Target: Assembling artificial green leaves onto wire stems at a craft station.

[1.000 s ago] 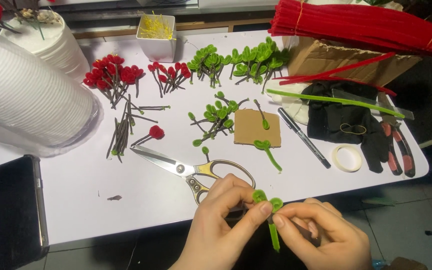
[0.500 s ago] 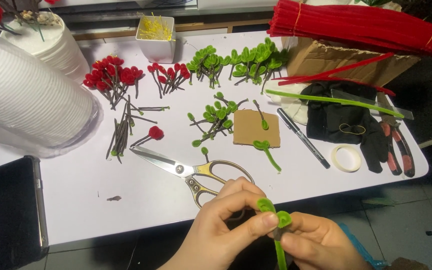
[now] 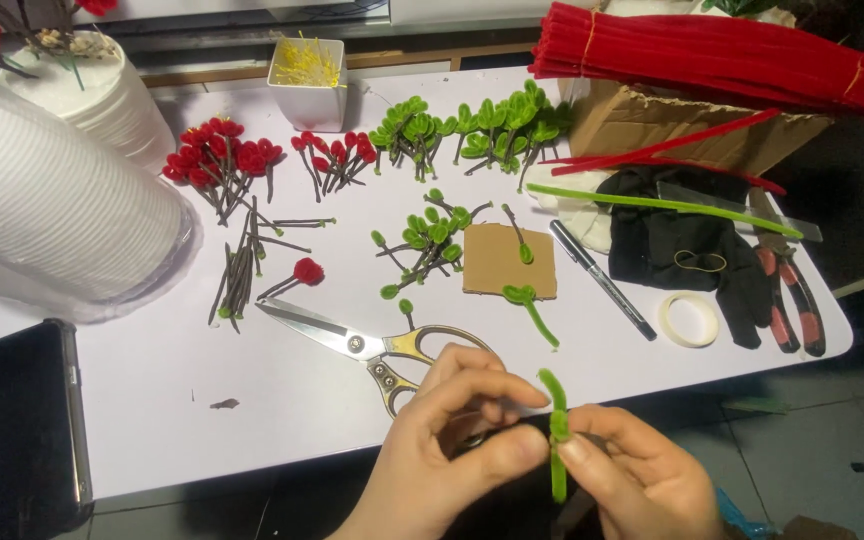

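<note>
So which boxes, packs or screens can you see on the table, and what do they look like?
Cardboard box: far right of the table, brown, open-topped, red fuzzy stems lying across it.
Small tub: far middle, white, square, with yellow bits inside.
Stack of cups: far left, white, lying on its side in a clear wrap.
Black device: near left corner, flat, rectangular, its screen dark.
Tape roll: right side, a small pale ring.

Your left hand (image 3: 442,440) and right hand (image 3: 642,475) meet, palms facing. Thumbs and forefingers pinch together; other fingers curl loosely.
</note>
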